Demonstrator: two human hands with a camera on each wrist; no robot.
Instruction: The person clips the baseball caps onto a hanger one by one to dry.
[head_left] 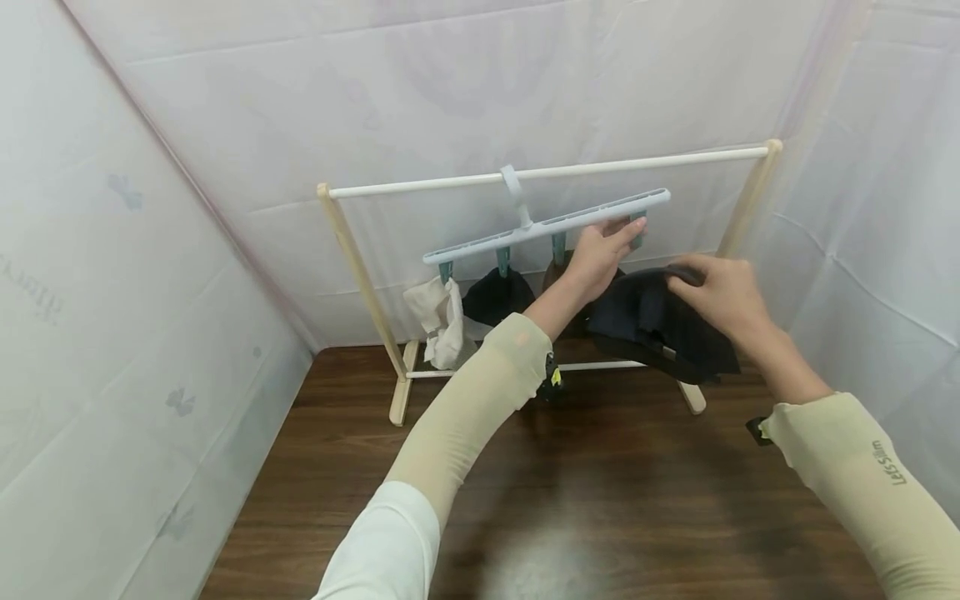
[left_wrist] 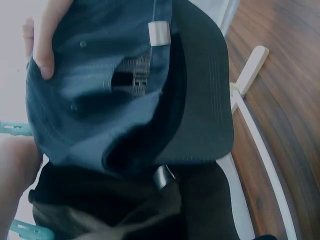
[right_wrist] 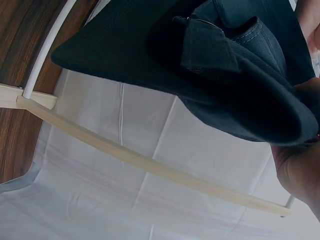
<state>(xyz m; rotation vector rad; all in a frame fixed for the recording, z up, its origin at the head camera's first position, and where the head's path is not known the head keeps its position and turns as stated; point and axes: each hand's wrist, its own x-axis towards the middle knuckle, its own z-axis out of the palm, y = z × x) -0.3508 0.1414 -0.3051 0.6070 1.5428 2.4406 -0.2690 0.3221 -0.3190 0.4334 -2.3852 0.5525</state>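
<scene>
A light blue clip hanger (head_left: 555,227) hangs tilted, its right end higher. My left hand (head_left: 596,260) pinches the teal clip (head_left: 637,230) at that end; in the left wrist view this clip (left_wrist: 15,128) reaches toward the cap's edge, and whether it touches cannot be told. My right hand (head_left: 720,296) grips the edge of a dark navy cap (head_left: 630,304) just below the clip. The cap's strap buckle (left_wrist: 160,33) and dark brim (left_wrist: 210,90) show in the left wrist view. Beside it hangs a brown cap (left_wrist: 100,210), partly hidden by my left hand in the head view.
A black cap (head_left: 498,296) and a whitish cloth item, probably a cap (head_left: 442,321), hang from clips further left. The hanger's hook sits over the white rod (head_left: 637,166) of a wooden-legged rack (head_left: 363,279). Pale curtains (head_left: 450,92) enclose the dark wooden tabletop (head_left: 600,500).
</scene>
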